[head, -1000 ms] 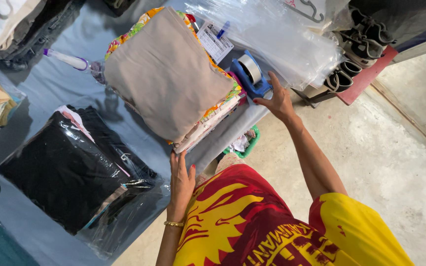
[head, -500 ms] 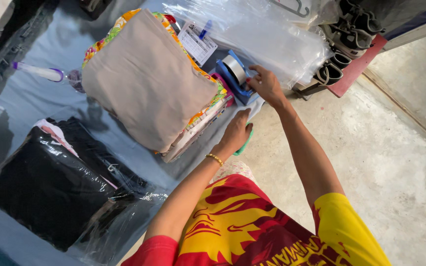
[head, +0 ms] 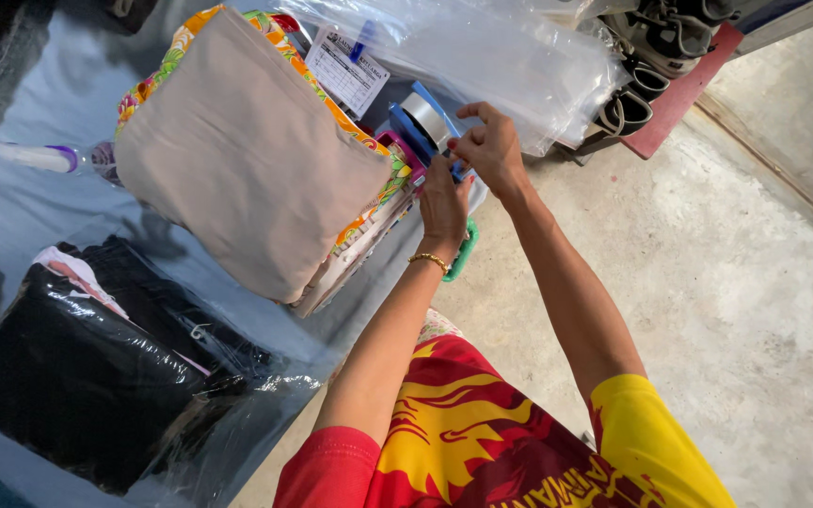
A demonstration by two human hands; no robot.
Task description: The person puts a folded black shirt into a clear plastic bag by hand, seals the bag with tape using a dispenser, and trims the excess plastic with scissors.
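A view from above, looking down at a grey surface (head: 39, 202) and two bare arms. At far left, black clothes sealed in a clear plastic bag (head: 87, 376) lie flat. Beside it, toward the middle, sits a stack of folded clothes (head: 247, 150), a beige piece on top and flowered cloth at its edges. Just right of the stack, touching it, stands a blue tape dispenser (head: 418, 127) with its roll of tape. The left hand (head: 444, 202), a gold bracelet at its wrist, is curled around the dispenser's lower edge. The right hand (head: 489, 146) pinches at the tape's loose end, fingers closed; whether a strip is already drawn out cannot be seen. Clear empty bags (head: 510, 61) lie behind, shoes (head: 656, 42) at far right. The step looks like drawing off tape; pulling it cleanly calls for a steady brace.
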